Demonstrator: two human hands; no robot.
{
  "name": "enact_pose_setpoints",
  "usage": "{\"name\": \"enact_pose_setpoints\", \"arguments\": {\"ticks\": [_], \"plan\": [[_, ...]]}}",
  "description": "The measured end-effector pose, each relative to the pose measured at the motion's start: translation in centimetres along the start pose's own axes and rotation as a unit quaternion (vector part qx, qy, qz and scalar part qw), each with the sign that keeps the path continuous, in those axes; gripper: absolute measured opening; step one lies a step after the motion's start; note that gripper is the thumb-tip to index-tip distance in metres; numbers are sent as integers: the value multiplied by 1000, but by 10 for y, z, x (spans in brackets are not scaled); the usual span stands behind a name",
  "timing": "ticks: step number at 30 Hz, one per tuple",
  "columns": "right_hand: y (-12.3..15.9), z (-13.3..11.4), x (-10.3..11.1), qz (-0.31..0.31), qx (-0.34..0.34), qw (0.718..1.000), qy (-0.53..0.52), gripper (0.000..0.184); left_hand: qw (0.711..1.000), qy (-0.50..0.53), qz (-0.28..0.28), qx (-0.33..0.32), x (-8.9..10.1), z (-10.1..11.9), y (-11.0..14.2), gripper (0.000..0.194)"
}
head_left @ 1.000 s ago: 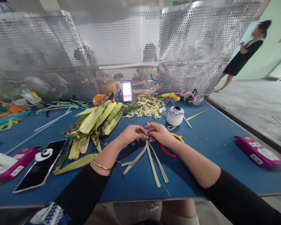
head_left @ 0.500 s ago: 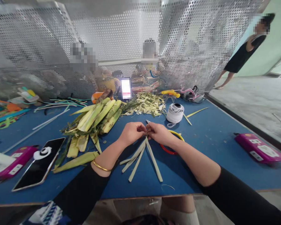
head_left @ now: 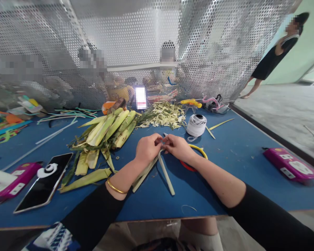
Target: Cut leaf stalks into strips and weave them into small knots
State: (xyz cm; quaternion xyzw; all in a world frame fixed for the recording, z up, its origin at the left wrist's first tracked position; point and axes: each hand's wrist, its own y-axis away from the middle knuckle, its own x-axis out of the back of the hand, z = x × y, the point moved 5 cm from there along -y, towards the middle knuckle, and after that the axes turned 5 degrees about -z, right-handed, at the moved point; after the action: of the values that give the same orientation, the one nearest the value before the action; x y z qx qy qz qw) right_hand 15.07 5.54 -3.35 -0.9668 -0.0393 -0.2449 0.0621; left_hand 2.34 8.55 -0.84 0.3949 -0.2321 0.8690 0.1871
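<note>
Near the middle of the blue table, my left hand (head_left: pixel 148 148) and my right hand (head_left: pixel 177 144) meet with fingertips pinched together. Pale strips of corn husk (head_left: pixel 166 174) hang down from between them, and both hands grip their upper ends. One strip slants to the lower right; others lie partly behind my left wrist. The exact pinch point is hidden by the fingers. A pointed metal tip (head_left: pixel 165 134) shows just beyond my right fingers. Under my right forearm lie scissors with red and yellow handle loops (head_left: pixel 202 150). A ball of white thread (head_left: pixel 196 126) stands beyond my right hand.
Corn husks (head_left: pixel 104 132) are heaped at left, with shredded husk bits (head_left: pixel 167 115) behind. A lit phone (head_left: pixel 140 97) leans at the back, near a yellow glue gun (head_left: pixel 191 103). A dark phone (head_left: pixel 44 184) and purple boxes (head_left: pixel 290 164) lie outward. A person (head_left: pixel 276 55) stands right.
The hanging strips have swung left and drawn together, partly behind my left wrist. My left hand has turned slightly, while my right hand stays almost in place.
</note>
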Motion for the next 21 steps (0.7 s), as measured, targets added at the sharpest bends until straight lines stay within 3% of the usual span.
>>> {"name": "enact_pose_setpoints", "arguments": {"ticks": [10, 21], "plan": [[-2, 7, 4, 5, -26, 999, -30, 4, 998, 54, 6, 7, 1, 2, 2, 13], [0, 9, 8, 34, -38, 999, -13, 11, 997, 56, 4, 45, 2, -3, -1, 10]]}}
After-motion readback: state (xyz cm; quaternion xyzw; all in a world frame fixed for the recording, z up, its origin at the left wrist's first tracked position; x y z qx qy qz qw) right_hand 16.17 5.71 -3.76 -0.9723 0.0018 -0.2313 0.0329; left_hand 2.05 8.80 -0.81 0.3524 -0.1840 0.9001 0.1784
